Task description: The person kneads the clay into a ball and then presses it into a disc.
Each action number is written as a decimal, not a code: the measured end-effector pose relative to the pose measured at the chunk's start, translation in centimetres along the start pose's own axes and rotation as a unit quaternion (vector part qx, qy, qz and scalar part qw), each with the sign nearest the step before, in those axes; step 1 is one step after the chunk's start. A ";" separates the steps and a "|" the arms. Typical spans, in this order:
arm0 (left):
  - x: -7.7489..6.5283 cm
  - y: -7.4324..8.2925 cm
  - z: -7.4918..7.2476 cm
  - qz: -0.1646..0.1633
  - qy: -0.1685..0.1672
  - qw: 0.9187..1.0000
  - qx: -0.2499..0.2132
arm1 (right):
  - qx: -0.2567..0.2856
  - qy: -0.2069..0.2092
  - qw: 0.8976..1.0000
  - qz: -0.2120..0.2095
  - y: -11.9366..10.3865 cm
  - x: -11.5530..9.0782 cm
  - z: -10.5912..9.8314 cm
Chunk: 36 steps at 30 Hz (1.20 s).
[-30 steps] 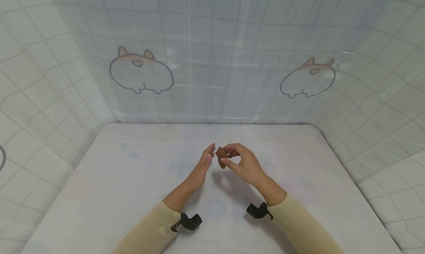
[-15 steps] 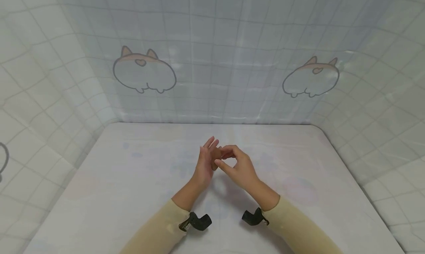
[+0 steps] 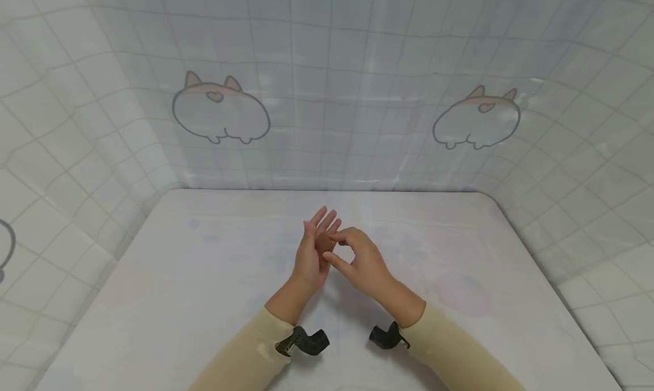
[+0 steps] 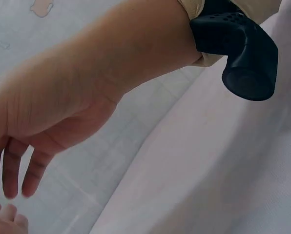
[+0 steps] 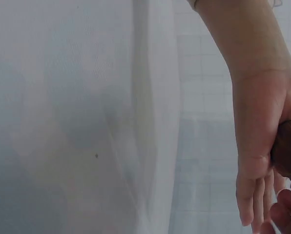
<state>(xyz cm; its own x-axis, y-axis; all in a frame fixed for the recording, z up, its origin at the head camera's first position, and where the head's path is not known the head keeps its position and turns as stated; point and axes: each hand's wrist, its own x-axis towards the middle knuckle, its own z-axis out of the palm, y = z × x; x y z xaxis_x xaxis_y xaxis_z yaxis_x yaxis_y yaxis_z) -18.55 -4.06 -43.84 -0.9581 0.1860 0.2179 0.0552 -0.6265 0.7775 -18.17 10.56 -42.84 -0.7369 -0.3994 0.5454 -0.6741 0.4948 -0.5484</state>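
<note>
A small brown lump (image 3: 324, 243), smooth and clay-like, lies against the palm of my left hand (image 3: 309, 260). That hand is turned palm inward, its fingers straight and spread upward. My right hand (image 3: 367, 266) reaches in from the right, thumb and curled fingers pinching the lump at its near and far sides. In the right wrist view the brown lump (image 5: 287, 148) shows shiny and dark in the left palm (image 5: 259, 136), with right fingertips (image 5: 284, 214) just below it. The left wrist view shows the right hand (image 4: 52, 112) from its side; the lump is hidden there.
Both hands are above a pale, faintly patterned tabletop (image 3: 204, 300). Behind it hangs a grid-patterned curtain (image 3: 327, 107) with printed cartoon animals, and similar sheeting (image 3: 66, 152) closes in the sides. Black wrist cameras (image 3: 311, 342) sit on both cream sleeves (image 3: 245, 345).
The right hand has carried the brown lump leftward into the left palm. The left hand has turned its palm more toward the camera and spread its fingers.
</note>
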 end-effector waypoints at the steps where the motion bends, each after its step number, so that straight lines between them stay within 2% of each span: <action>1: 0.0 0.0 0.0 -0.003 0.001 1.000 -0.007 | -0.008 0.003 1.000 -0.006 0.1 0.1 -0.1; 5: 0.1 0.0 0.1 -0.019 -0.006 1.000 -0.021 | -0.012 0.055 0.998 -0.008 0.3 0.9 -0.6; 10: 0.0 -0.2 0.5 -0.032 -0.039 0.999 -0.016 | 0.055 0.158 0.986 -0.006 -0.2 2.8 -1.1; 13: -0.2 -0.4 0.7 -0.040 -0.062 0.997 0.009 | 0.095 0.178 0.979 0.003 -0.7 4.0 -0.9; 15: -0.4 -0.5 0.8 -0.046 -0.079 0.995 0.035 | 0.103 0.172 0.980 0.011 -0.8 4.5 -0.4; 18: -0.7 -0.4 1.0 -0.055 -0.095 0.991 0.071 | 0.087 0.146 0.985 0.015 -0.8 4.7 0.5; 20: -0.9 -0.3 1.1 -0.059 -0.087 0.991 0.077 | 0.071 0.130 0.989 0.008 -0.6 4.6 1.0; 24: -0.9 0.1 1.2 -0.053 -0.047 0.996 0.056 | 0.061 0.095 0.994 -0.010 -0.2 4.0 1.8; 27: -0.7 0.5 1.2 -0.028 -0.027 0.998 0.039 | 0.085 0.064 0.994 -0.009 -0.1 3.6 2.1; 29: -0.5 0.7 1.3 -0.005 -0.027 0.999 0.044 | 0.112 0.050 0.992 -0.001 -0.2 3.3 2.3; 32: -0.1 0.8 1.4 0.032 -0.027 0.996 0.074 | 0.150 0.036 0.988 0.010 -0.3 2.9 2.5; 36: 0.4 1.0 1.6 0.083 -0.017 0.989 0.125 | 0.185 0.018 0.982 0.018 -1.1 2.2 2.6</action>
<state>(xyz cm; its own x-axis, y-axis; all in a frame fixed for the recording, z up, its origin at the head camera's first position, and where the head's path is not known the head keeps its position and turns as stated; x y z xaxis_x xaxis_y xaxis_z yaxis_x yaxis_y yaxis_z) -18.45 -3.43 -42.07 -0.9203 0.1246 0.3709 0.2824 -0.4445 0.8501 -19.17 7.09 -42.69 -0.7629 -0.3564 0.5394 -0.6245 0.1903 -0.7574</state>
